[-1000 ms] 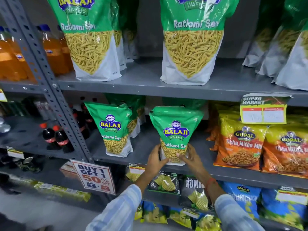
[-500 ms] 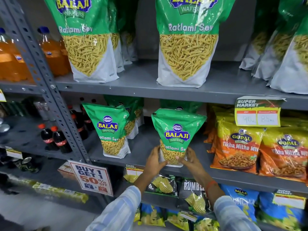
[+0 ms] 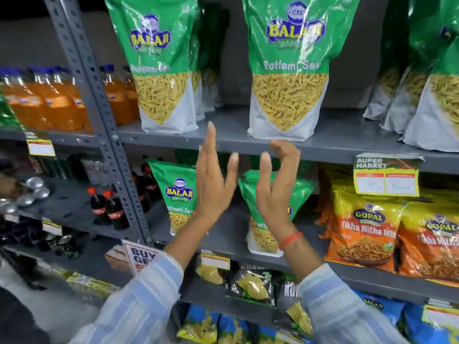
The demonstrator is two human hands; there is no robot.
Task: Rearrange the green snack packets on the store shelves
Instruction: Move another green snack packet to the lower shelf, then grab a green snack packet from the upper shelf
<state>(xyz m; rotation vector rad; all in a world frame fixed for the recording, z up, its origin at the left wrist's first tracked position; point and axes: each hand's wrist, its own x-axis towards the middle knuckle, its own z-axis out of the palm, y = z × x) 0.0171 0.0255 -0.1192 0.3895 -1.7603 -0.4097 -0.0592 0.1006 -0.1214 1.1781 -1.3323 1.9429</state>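
Two small green Balaji Ratlami Sev packets stand on the middle shelf (image 3: 223, 240): one at the left (image 3: 177, 194), one (image 3: 263, 238) partly hidden behind my right hand. On the upper shelf (image 3: 223, 142) stand large green packets of the same snack, one at the left (image 3: 162, 68) and one in the middle (image 3: 289, 70), with more at the far right (image 3: 432, 95). My left hand (image 3: 212, 180) and my right hand (image 3: 277, 184) are raised with palms facing each other, fingers spread, empty, just below the large middle packet.
Orange Gopal packets (image 3: 365, 232) fill the middle shelf's right side under a price tag (image 3: 387, 175). Orange drink bottles (image 3: 49, 100) and cola bottles (image 3: 106, 207) stand beyond the grey upright post (image 3: 99, 115). Chip packets (image 3: 253, 284) lie on the lower shelf.
Both hands have let go of the small green packet on the middle shelf and risen toward the upper shelf's edge. The view has tilted upward.
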